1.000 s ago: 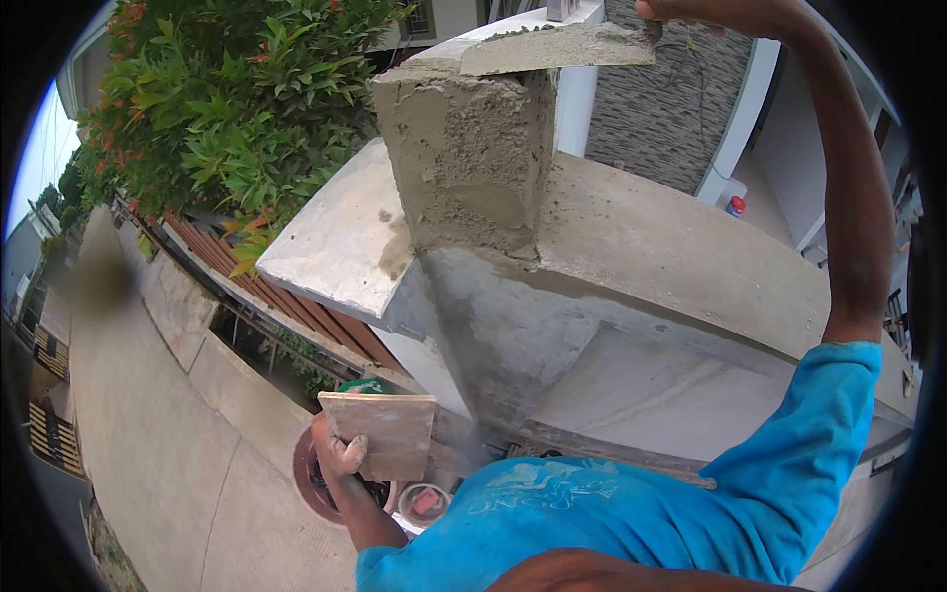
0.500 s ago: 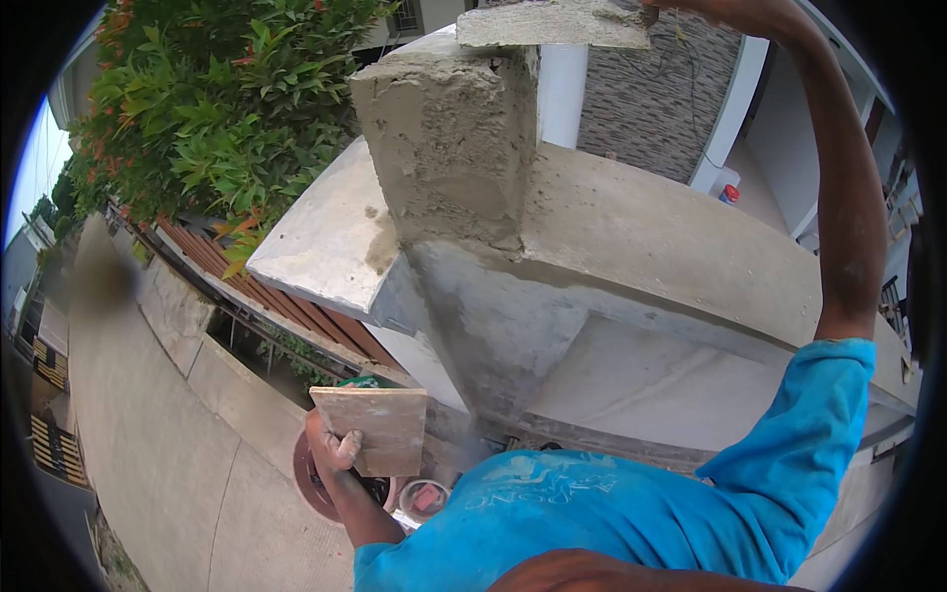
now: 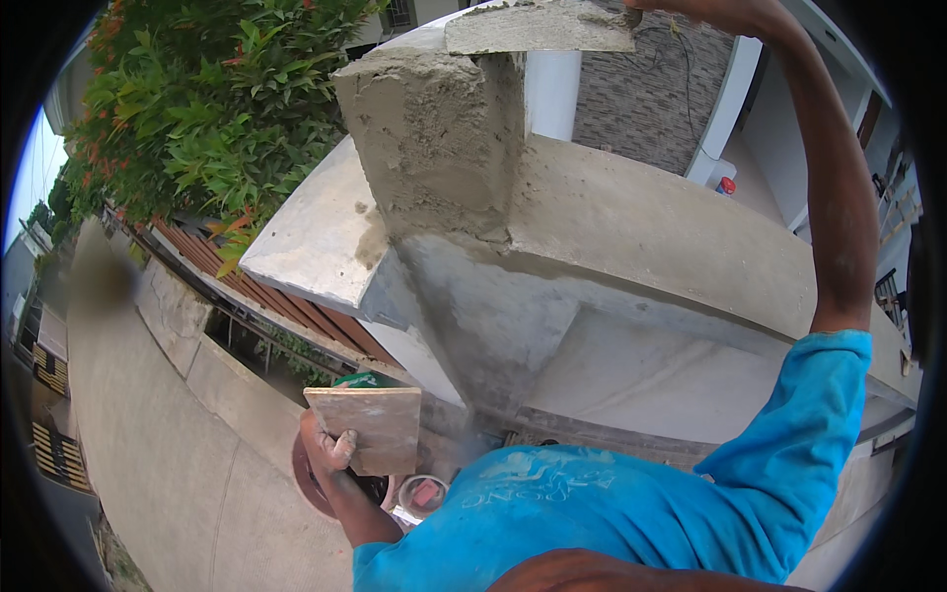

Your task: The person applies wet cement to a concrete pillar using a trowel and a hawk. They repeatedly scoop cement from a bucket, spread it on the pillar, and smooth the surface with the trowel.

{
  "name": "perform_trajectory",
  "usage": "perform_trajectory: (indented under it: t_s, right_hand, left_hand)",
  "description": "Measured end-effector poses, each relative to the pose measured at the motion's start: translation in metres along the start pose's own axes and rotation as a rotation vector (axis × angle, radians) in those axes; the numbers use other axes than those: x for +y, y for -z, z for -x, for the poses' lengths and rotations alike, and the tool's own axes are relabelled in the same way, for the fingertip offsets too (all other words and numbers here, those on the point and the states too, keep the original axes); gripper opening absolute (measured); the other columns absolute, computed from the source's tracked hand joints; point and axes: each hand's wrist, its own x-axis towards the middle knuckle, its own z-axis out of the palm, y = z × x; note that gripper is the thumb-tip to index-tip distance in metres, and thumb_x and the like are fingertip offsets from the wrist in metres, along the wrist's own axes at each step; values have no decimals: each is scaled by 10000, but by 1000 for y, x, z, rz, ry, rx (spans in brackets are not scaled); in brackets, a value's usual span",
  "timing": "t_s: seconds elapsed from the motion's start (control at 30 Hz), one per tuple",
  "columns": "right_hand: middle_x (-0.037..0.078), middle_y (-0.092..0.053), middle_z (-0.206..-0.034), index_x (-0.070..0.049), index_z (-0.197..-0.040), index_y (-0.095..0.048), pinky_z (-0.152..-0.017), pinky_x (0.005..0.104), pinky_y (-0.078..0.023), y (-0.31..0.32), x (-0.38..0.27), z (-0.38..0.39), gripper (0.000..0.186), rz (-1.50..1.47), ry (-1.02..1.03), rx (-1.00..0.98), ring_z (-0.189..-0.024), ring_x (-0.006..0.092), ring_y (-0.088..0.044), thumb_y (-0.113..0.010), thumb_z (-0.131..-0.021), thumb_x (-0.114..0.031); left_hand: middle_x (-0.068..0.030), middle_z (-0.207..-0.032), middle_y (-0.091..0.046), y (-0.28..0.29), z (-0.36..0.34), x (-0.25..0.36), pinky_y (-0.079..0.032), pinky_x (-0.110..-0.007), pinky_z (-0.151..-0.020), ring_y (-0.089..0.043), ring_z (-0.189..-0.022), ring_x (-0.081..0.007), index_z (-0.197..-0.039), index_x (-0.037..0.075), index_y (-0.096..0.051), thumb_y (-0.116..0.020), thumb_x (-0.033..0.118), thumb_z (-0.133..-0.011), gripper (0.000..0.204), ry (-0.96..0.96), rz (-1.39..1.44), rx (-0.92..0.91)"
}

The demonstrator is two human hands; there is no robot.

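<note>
High up at the right, my right hand (image 3: pixel 691 8), partly cut off by the frame's top, is closed on the right end of a long flat trowel-like blade (image 3: pixel 543 28). Grey cement coats the blade. It lies across the top of a short square pillar (image 3: pixel 424 148), whose face carries rough, damp-looking plaster. Whether blade and pillar touch, I cannot tell. Low on the left, my left hand (image 3: pixel 330 444), smeared with cement, grips a square mortar board (image 3: pixel 380 429), thumb over the near face. What lies on the board's far side is hidden.
The pillar rises from a wall with a broad concrete cap (image 3: pixel 651 222); a white ledge (image 3: pixel 306 237) juts left. Leafy bushes (image 3: pixel 217 118) crowd the upper left. Below the board are a reddish-brown basin (image 3: pixel 308 479) and a small bucket (image 3: pixel 424 498). A paved strip (image 3: pixel 158 395) runs left.
The whole scene has shifted slightly left in view. The blade sits slightly lower in the picture, its right end tipped a little. Both hands keep their holds.
</note>
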Motion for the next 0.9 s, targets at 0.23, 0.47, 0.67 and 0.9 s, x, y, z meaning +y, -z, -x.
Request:
perform_trajectory:
  t_s: [0.23,0.47,0.67,0.9]
  right_hand:
    - [90,-750,-745,-90,-889,-829,-610,342,-524,2,-5,4,227,25,-71,52,-651,183,-666,-753,-828,-295]
    - [118,-748,-746,-61,-881,-817,-610,361,-526,5,-9,12,294,168,-133,159,-656,214,-678,-745,-815,-339]
    - [124,-739,-742,-56,-860,-807,-619,391,-521,-8,-11,7,296,89,-111,101,-667,220,-672,-723,-844,-340]
    - [60,-625,-698,-17,-964,-749,-594,336,-451,11,22,44,336,-121,-303,120,-620,162,-552,-592,-1015,-309]
  left_hand:
    - [-119,-1007,-729,-7,-1,12,-533,-348,-866,-675,-932,-192,-1224,-127,-630,-755,408,-732,738,-69,20,39]
    - [-146,-1081,-715,-5,-2,2,-520,-367,-934,-674,-1008,-221,-1265,-128,-608,-762,402,-730,769,-58,41,-10]
    - [-155,-1120,-704,2,12,7,-516,-378,-950,-669,-1034,-233,-1285,-123,-593,-764,404,-733,782,-56,22,33]
    - [-168,-1150,-693,-9,-7,3,-512,-389,-957,-666,-1055,-250,-1292,-117,-587,-774,421,-726,803,-89,68,3]
